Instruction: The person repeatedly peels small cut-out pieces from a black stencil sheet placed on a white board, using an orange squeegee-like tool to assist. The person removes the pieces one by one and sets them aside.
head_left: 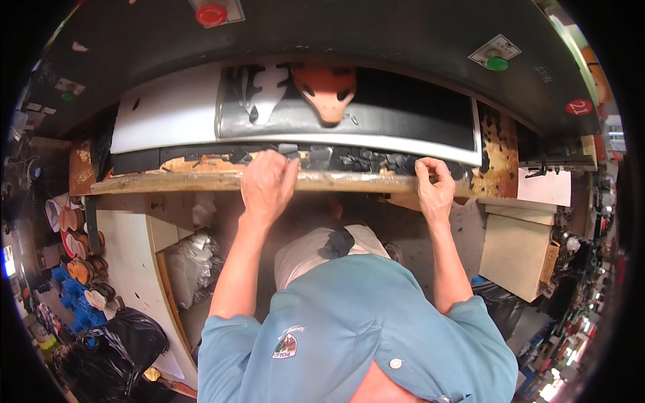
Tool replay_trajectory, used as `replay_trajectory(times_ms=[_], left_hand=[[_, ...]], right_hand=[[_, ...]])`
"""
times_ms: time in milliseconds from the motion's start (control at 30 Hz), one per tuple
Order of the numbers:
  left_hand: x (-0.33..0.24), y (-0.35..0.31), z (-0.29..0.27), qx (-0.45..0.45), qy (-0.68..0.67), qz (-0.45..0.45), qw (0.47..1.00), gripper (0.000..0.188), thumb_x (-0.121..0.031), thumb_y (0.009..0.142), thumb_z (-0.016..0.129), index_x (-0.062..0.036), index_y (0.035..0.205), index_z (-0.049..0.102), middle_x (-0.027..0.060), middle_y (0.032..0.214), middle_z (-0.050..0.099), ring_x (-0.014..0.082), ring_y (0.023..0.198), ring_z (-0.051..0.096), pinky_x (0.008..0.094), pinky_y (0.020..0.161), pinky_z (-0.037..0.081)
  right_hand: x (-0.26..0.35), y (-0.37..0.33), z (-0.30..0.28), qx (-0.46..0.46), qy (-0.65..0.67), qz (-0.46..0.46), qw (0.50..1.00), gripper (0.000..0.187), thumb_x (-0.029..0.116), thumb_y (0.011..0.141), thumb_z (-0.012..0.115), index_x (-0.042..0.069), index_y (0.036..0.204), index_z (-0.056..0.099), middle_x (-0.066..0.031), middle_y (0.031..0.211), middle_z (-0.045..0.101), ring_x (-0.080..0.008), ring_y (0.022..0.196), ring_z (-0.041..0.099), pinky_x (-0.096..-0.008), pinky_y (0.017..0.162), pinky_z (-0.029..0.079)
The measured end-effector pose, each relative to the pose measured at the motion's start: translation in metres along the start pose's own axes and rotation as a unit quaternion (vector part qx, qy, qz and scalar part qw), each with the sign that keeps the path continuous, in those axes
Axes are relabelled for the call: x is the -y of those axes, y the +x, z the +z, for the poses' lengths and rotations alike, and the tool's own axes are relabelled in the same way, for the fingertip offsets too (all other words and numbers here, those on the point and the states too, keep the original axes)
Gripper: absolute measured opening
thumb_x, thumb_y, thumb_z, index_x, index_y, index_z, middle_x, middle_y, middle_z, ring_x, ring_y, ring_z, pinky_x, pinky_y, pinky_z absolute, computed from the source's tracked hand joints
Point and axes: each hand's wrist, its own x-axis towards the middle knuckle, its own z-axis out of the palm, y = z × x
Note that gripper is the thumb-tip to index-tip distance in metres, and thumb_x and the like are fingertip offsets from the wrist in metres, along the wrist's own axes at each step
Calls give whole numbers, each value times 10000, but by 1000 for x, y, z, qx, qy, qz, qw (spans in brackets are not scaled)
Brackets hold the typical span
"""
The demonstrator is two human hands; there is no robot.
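Dark machine panelling (376,37), fitted with a red button (211,15) and a green button (497,64), curves over a worn wooden bench edge (363,183) in a crowded workroom, where a black plastic bag (121,342) sits at lower left and a pale cabinet (514,252) stands at right. Dark scraps (319,158) litter the strip between the bench edge and a white board (168,111) bearing a black sheet (416,114).

A person in a blue-green shirt (363,316) has both hands at that littered strip. The left hand (265,185) is bent at the fingers, its tips just beside scraps; whether it pinches one cannot be told. The right hand (435,188), farther along the edge, curls thumb and forefinger nearly together, any hold between them unclear.

Beyond the hands, the sheet lies flat, its long axis running left to right, roughly parallel to the bench edge. On it rests a reddish-brown piece (327,94), its narrow end pointing toward the person, beside pale shapes (269,91). The scraps lie at mixed angles.
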Motion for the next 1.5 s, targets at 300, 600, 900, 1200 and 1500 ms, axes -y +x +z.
replay_trajectory(times_ms=[300,600,900,1200,1500], left_hand=[[-44,-51,-57,-19,-218,-59,974,144,86,904,767,9,845,661,130,828,716,266,722,692,357,682,553],[-21,-19,-12,69,29,11,997,398,-13,991,647,61,1382,641,241,1508,612,445,1469,519,535,1241,410],[-69,-23,-23,96,-202,-95,970,550,-185,969,792,49,1433,612,257,1466,641,388,1452,560,468,1218,433],[-105,-47,-4,154,-486,-415,754,214,-204,1135,626,-35,1232,717,-60,1055,700,17,974,624,224,874,528],[-82,-60,-62,3,-522,-464,716,289,-247,1149,586,15,1167,705,122,1041,792,162,819,759,306,749,645]], right_hand=[[97,-25,112,157,-129,-259,944,1090,359,707,970,-17,1586,447,-333,1510,432,-470,1275,514,-530,1109,469],[91,-79,85,173,-189,-259,931,1018,371,608,919,30,1512,597,-307,1554,425,-475,1372,468,-512,1151,460],[84,-48,35,272,262,1,926,1047,253,682,910,-68,1585,488,-202,1415,630,-271,1302,623,-375,1152,459],[81,-38,24,276,321,20,906,989,248,720,860,-91,1571,489,-193,1342,644,-196,1150,639,-305,1042,489],[55,-40,4,207,363,7,909,1060,454,713,802,-93,1568,495,-181,1341,626,-240,1222,625,-339,1094,465]])
